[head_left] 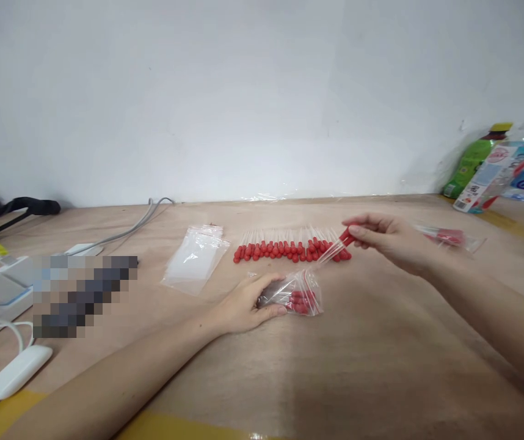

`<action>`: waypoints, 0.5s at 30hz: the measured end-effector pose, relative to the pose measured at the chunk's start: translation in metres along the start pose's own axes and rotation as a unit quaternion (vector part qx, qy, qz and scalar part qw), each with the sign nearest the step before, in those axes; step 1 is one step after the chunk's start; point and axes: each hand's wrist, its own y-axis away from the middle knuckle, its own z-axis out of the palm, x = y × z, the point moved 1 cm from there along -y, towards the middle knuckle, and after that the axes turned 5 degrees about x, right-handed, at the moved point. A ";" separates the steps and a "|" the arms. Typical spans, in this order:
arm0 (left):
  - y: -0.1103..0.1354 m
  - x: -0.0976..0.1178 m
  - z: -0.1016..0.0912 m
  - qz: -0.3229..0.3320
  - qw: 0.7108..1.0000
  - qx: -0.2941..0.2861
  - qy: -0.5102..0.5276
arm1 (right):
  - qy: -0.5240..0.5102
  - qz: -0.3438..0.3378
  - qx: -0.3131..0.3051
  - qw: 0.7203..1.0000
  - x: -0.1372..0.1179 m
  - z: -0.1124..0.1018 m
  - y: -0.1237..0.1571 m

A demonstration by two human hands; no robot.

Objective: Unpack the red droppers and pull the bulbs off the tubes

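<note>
Free room: a broad bare stretch of surface [358,379] between the forearms [143,366], plus a slim gap between the stack of clear bags [193,256] and the row of red-bulbed droppers [283,249]. Obstacles, centre: left hand [241,305] with bag of droppers [316,287], just in front of the row; right hand [383,238] at the row's right end, its held droppers [344,235] slanting across the space between. Obstacles, edges: grey cable [140,221] and white adapter [19,371], left; second bag [469,242], green bottle [470,162] and carton [488,177], right; wall [262,110], behind.
</note>
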 end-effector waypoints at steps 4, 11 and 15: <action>-0.001 0.001 0.000 0.009 1.000 0.004 0.001 | -0.008 -0.115 0.114 0.987 -0.009 -0.008 -0.011; 0.000 -0.001 0.000 0.017 1.000 0.008 0.003 | 0.234 -0.400 0.091 0.881 0.013 0.045 -0.027; -0.002 0.000 0.000 0.033 0.999 0.009 0.016 | 0.352 -0.438 0.000 0.827 0.032 0.070 -0.034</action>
